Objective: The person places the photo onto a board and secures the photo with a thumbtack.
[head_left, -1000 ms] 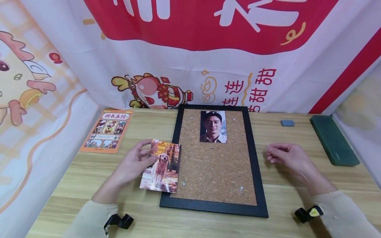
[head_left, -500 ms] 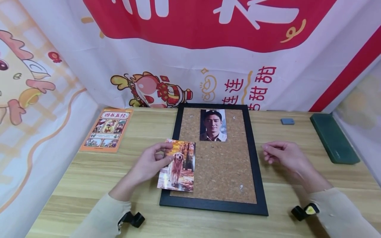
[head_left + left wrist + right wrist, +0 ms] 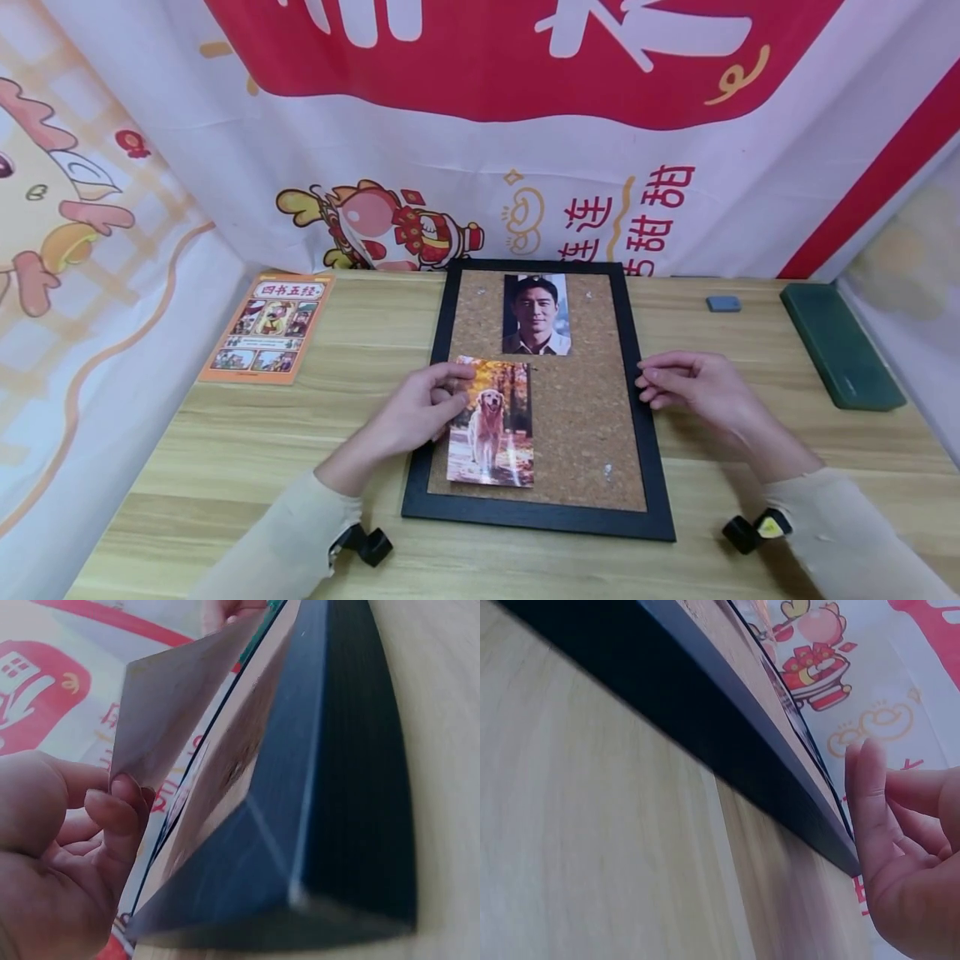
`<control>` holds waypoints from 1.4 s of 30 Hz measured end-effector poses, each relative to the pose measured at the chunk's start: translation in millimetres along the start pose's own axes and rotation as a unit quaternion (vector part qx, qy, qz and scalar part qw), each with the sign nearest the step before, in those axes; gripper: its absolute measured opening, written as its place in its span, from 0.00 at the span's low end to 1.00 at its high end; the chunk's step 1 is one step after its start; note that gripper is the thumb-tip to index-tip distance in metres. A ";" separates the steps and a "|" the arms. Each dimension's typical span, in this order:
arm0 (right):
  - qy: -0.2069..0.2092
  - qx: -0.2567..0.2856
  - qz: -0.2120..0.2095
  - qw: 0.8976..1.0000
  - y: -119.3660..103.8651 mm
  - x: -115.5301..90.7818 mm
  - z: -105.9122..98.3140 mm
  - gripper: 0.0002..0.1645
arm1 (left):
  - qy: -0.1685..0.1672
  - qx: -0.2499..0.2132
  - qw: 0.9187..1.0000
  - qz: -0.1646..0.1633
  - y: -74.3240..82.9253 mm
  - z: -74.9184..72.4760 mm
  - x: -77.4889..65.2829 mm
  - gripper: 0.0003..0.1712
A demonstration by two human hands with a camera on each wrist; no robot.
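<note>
My left hand (image 3: 420,410) pinches a photo of a golden retriever (image 3: 491,442) by its left edge, over the lower left of a black-framed cork board (image 3: 577,417). In the left wrist view the photo's plain back (image 3: 169,705) shows, tilted above the cork, with my left hand (image 3: 71,847) at its corner. A portrait photo of a person (image 3: 537,321) lies at the board's top middle. My right hand (image 3: 693,387) is at the board's right frame, thumb and fingertips brought together; I cannot tell whether something small is between them. The right wrist view shows my right hand (image 3: 915,847) beside the frame.
Small clear, shiny pieces, one a bit of clear plastic (image 3: 608,472), dot the cork. An orange comic-style booklet (image 3: 266,329) lies at the left. A blue eraser-like block (image 3: 723,303) and a dark green case (image 3: 843,346) are at the right. A printed cloth (image 3: 450,150) hangs behind.
My left hand has carried the dog photo rightward, from the board's left edge to over the cork. My right hand has moved left to the board's right frame.
</note>
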State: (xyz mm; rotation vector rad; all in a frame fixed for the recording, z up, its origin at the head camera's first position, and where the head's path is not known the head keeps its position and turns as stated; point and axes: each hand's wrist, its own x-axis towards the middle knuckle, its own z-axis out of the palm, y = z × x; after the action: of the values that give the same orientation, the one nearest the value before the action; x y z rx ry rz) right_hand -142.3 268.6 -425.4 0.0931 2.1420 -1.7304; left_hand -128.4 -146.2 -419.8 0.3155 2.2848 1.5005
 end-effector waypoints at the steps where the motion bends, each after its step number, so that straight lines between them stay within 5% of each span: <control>1: -0.003 -0.003 -0.002 1.000 -0.6 0.2 1.5 0.25 | -0.006 -0.009 1.000 0.000 0.8 2.1 1.7 0.22; 25: -0.056 -0.019 -0.029 0.998 -20.7 18.6 48.4 0.18 | -0.023 0.030 0.999 0.023 11.4 35.7 38.4 0.21; 42: -0.110 -0.043 -0.007 0.993 -38.5 54.9 91.9 0.15 | -0.026 0.164 0.985 0.041 8.9 40.3 52.9 0.19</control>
State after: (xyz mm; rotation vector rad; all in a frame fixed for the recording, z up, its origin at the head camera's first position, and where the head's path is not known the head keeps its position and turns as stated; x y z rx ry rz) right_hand -180.9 161.7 -423.3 -0.1303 2.0551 -1.5739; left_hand -158.7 -88.6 -436.1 0.5378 2.5002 1.1323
